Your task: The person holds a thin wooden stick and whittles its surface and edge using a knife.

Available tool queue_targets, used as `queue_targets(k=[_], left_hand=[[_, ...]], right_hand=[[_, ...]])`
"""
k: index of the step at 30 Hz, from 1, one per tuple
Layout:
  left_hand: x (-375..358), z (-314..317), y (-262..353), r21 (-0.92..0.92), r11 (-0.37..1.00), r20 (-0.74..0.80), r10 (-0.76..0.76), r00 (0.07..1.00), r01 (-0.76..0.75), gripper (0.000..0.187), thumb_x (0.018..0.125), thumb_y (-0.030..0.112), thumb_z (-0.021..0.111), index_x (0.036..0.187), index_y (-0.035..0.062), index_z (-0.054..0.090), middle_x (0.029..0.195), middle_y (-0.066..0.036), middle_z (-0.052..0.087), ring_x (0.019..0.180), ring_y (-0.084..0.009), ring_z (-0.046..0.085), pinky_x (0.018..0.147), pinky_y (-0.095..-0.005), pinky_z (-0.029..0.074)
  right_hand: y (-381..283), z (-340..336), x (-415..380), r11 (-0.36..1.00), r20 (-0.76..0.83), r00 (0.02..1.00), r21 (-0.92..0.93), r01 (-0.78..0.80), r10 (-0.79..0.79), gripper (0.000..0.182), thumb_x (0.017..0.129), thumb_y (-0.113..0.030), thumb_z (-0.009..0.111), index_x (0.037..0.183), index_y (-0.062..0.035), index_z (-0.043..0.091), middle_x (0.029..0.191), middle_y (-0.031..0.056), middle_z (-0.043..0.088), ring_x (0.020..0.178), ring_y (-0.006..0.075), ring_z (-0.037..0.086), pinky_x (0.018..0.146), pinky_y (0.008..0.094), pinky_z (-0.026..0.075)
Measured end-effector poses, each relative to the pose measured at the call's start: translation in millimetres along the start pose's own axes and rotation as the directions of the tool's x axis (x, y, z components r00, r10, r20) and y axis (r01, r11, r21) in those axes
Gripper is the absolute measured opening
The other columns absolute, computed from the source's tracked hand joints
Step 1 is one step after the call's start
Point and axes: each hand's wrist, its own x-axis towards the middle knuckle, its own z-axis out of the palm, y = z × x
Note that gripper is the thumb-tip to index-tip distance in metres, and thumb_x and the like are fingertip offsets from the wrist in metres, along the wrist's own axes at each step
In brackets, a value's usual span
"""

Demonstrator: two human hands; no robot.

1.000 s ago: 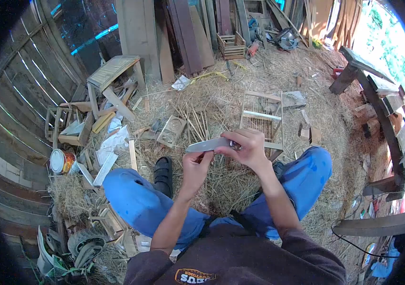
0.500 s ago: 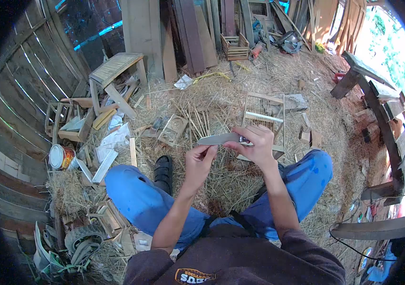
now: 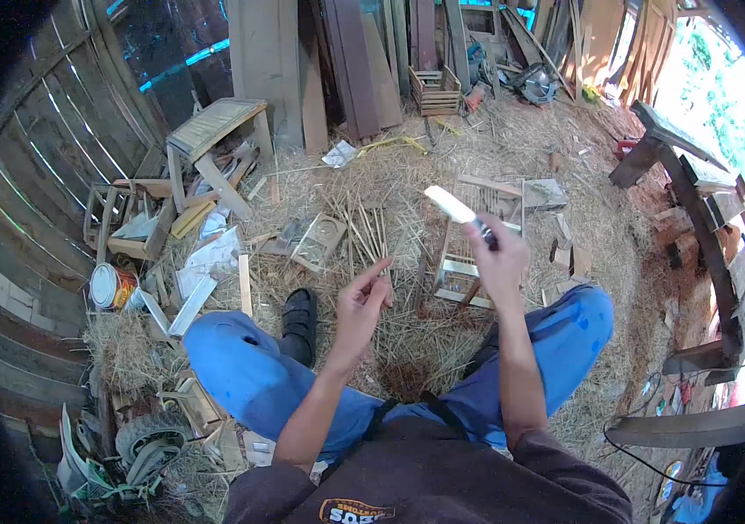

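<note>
My right hand (image 3: 501,253) is closed around the dark handle of a knife (image 3: 451,206). Its bright blade points up and to the left, catching the light, clear of my other hand. Lower and to the left, my left hand (image 3: 362,306) holds nothing I can see; its index finger stretches out while the other fingers are partly curled. Just beyond that hand, a bundle of thin wooden sticks (image 3: 363,229) lies on the straw. A slatted wooden cage-like frame (image 3: 464,281) lies on the ground below and behind my right hand.
A flat wooden piece with a round mark (image 3: 320,240) lies left of the sticks. Farther left are a small wooden stool (image 3: 215,127) and a paint can (image 3: 113,286). A slatted crate (image 3: 435,92) and a circular saw (image 3: 537,83) stand at the back.
The knife and my right hand have moved away from my left hand, up and to the right, and the blade has tilted upward. My left hand has let go of the blade and dropped slightly.
</note>
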Motion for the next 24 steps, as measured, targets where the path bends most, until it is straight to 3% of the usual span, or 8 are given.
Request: queue_targets(k=[2,4,6,10,11,15,21,24], left_hand=[[-0.3,-0.7,-0.4,-0.019,0.999,-0.01,-0.038,0.999,0.037,0.039,0.101,0.016,0.06,0.138,0.0062,0.059,0.078,0.003,0.059,0.057,0.0004,0.041,0.046,-0.0179,0.028],[-2.1,5.8,8.2,-0.069,0.995,-0.024,-0.077,0.997,0.076,0.04,0.101,0.016,0.06,0.139,0.0063,0.059,0.079,0.003,0.06,0.057,0.0007,0.04,0.047,-0.0181,0.028],[-0.8,9.2,7.6,-0.1,0.993,-0.013,-0.066,0.998,0.064,0.034,0.102,0.017,0.059,0.134,0.0066,0.062,0.079,0.002,0.061,0.058,0.0002,0.041,0.048,-0.0182,0.03],[2.8,11.8,-2.7,-0.027,0.999,-0.024,-0.043,0.999,0.042,0.027,0.103,0.018,0.058,0.125,0.0063,0.068,0.079,0.002,0.063,0.059,0.0002,0.043,0.049,-0.018,0.032],[2.7,11.4,-5.3,-0.059,0.997,-0.022,-0.054,0.998,0.052,0.023,0.103,0.018,0.058,0.118,0.0048,0.07,0.081,0.002,0.064,0.062,-0.0004,0.047,0.052,-0.0182,0.034],[3.8,18.4,-6.5,-0.064,0.998,-0.081,-0.002,0.997,-0.003,0.017,0.1,0.017,0.061,0.108,0.0055,0.071,0.079,0.007,0.06,0.062,-0.0004,0.043,0.051,-0.0207,0.029],[4.5,16.3,-5.8,0.008,1.0,-0.056,0.014,0.998,-0.014,0.014,0.099,0.012,0.063,0.106,0.0038,0.071,0.078,0.007,0.057,0.063,-0.0007,0.042,0.052,-0.0218,0.028],[6.2,15.3,-8.6,0.045,0.993,-0.033,0.11,0.993,-0.109,0.017,0.1,0.015,0.062,0.11,0.003,0.07,0.076,0.006,0.055,0.06,-0.0004,0.039,0.05,-0.0212,0.027]], right_hand=[[-8.9,2.8,-1.1,0.986,0.077,0.986,0.087,0.14,-0.147,0.032,0.083,-0.032,0.082,0.102,-0.007,0.075,0.078,0.0117,0.071,0.061,0.0243,0.065,0.057,0.0355,0.051],[-11.5,8.2,-5.3,0.988,0.173,0.978,0.12,0.095,-0.115,0.032,0.08,-0.029,0.084,0.101,-0.006,0.074,0.081,0.0109,0.073,0.065,0.025,0.069,0.06,0.0363,0.053],[-19.5,10.5,-12.6,0.979,0.27,0.954,0.187,0.083,-0.132,0.032,0.08,-0.029,0.084,0.1,-0.0056,0.073,0.082,0.0109,0.073,0.066,0.0253,0.07,0.059,0.0359,0.053],[-42.6,10.5,-19.2,0.901,0.336,0.844,0.273,0.337,-0.418,0.031,0.08,-0.031,0.082,0.101,-0.0092,0.074,0.082,0.011,0.071,0.064,0.0276,0.067,0.059,0.0355,0.052],[-48.5,11.6,-18.7,0.904,0.386,0.83,0.312,0.294,-0.403,0.032,0.08,-0.034,0.082,0.1,-0.0107,0.075,0.079,0.01,0.07,0.064,0.027,0.067,0.058,0.0363,0.052],[-47.2,11.7,-14.7,0.902,0.358,0.839,0.297,0.313,-0.41,0.033,0.077,-0.037,0.083,0.097,-0.012,0.076,0.075,0.0088,0.07,0.063,0.0264,0.067,0.057,0.0363,0.051],[-32.5,14.6,-13.4,0.894,0.281,0.853,0.234,0.383,-0.439,0.037,0.073,-0.039,0.085,0.095,-0.0107,0.076,0.073,0.0089,0.07,0.063,0.0262,0.067,0.057,0.0357,0.051],[-33.1,14.5,-12.4,0.896,0.275,0.858,0.224,0.382,-0.435,0.037,0.073,-0.038,0.086,0.094,-0.0097,0.076,0.073,0.0098,0.07,0.064,0.0262,0.068,0.058,0.0355,0.051]])
